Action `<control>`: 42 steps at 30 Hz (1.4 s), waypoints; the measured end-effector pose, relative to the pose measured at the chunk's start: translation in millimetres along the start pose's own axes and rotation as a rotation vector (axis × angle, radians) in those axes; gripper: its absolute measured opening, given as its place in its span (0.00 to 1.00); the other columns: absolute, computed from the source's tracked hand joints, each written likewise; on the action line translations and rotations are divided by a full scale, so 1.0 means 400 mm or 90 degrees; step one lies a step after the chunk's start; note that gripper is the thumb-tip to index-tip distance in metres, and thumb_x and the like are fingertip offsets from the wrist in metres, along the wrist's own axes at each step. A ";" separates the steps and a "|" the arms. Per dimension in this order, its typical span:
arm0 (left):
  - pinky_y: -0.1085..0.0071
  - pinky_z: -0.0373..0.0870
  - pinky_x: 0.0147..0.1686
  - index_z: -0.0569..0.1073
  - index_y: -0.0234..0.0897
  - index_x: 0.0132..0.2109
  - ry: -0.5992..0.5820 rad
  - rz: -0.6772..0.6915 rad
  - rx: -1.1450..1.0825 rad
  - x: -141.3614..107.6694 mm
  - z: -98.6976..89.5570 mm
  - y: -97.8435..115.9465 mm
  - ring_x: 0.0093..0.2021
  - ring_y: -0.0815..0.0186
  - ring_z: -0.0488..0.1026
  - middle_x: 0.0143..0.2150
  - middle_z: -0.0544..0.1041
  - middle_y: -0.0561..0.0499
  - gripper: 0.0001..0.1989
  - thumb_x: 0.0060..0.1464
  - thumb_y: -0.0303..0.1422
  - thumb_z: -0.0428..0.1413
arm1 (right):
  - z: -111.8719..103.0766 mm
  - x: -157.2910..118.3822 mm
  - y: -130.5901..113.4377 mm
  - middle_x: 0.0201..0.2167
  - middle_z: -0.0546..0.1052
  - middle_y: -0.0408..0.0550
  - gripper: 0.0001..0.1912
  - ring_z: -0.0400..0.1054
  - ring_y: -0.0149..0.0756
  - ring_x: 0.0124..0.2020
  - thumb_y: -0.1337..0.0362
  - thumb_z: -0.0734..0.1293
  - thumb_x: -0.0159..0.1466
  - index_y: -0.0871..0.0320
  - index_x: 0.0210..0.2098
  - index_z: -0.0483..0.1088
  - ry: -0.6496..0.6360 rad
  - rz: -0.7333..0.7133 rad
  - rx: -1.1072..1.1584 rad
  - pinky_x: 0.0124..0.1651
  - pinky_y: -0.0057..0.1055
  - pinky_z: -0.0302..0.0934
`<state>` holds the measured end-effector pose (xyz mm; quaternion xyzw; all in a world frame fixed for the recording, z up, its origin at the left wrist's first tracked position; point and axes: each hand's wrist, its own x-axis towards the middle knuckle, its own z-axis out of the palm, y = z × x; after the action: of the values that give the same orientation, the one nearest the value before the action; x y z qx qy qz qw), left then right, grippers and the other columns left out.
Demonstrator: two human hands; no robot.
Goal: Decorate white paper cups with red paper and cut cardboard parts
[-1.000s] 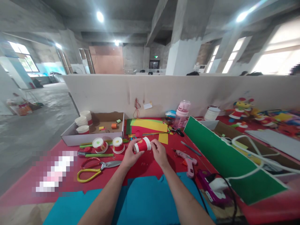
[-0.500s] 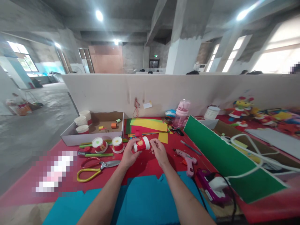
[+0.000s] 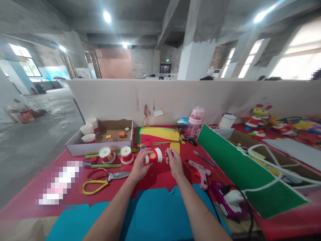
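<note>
A red-and-white paper cup (image 3: 153, 156) with a gold round print lies on its side in the grip of my left hand (image 3: 140, 164). Just right of the cup's white end is my right hand (image 3: 174, 162), its fingers pinched together and apart from the cup. Whatever the pinch holds, if anything, is too small to make out. Two upturned cups, one with a green spot (image 3: 107, 155) and one with a yellow spot (image 3: 126, 155), stand left of my left hand. Yellow-and-red-handled scissors (image 3: 100, 182) lie nearer to me.
A pink glue gun (image 3: 200, 170) and purple power strip (image 3: 229, 202) lie to the right. Behind them leans a green panel (image 3: 240, 167) by an open box. At back left, a cardboard box (image 3: 100, 150) holds cups. Colored sheets (image 3: 160, 134) and a pink bottle (image 3: 195, 122) stand behind.
Both hands have shifted slightly right, the cup moving with the left one. The right hand now sits a little farther from the cup's end.
</note>
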<state>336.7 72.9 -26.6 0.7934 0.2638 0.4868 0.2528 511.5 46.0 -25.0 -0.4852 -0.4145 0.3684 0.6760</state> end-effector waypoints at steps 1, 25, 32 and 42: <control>0.56 0.63 0.55 0.68 0.41 0.51 -0.005 0.000 0.003 -0.001 0.000 0.001 0.58 0.56 0.63 0.56 0.65 0.43 0.22 0.49 0.22 0.56 | 0.001 -0.001 -0.002 0.20 0.63 0.38 0.21 0.54 0.27 0.18 0.44 0.62 0.59 0.56 0.28 0.64 -0.008 0.013 0.007 0.20 0.24 0.49; 0.71 0.71 0.24 0.69 0.32 0.47 -0.032 -0.480 -0.800 0.001 0.013 0.015 0.24 0.66 0.73 0.29 0.76 0.48 0.20 0.58 0.45 0.50 | 0.023 -0.041 -0.045 0.62 0.61 0.53 0.42 0.57 0.46 0.61 0.53 0.74 0.51 0.52 0.61 0.56 -0.283 -0.089 0.078 0.59 0.40 0.56; 0.71 0.69 0.21 0.71 0.31 0.48 -0.135 -0.520 -0.723 -0.005 0.027 0.011 0.21 0.66 0.72 0.23 0.75 0.48 0.30 0.57 0.54 0.43 | 0.023 -0.061 -0.065 0.59 0.65 0.54 0.42 0.66 0.45 0.53 0.55 0.74 0.50 0.52 0.60 0.56 -0.311 -0.138 -0.041 0.51 0.37 0.64; 0.68 0.69 0.44 0.72 0.36 0.49 0.059 -0.236 -0.204 0.004 0.007 -0.004 0.45 0.62 0.73 0.46 0.77 0.45 0.19 0.56 0.43 0.53 | 0.028 -0.050 -0.024 0.55 0.69 0.55 0.44 0.65 0.46 0.54 0.58 0.75 0.49 0.54 0.61 0.55 -0.210 -0.245 -0.262 0.55 0.41 0.60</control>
<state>339.8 74.8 -27.8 0.6581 0.3356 0.5035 0.4481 494.6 29.5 -17.6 -0.4582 -0.6681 0.2163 0.5449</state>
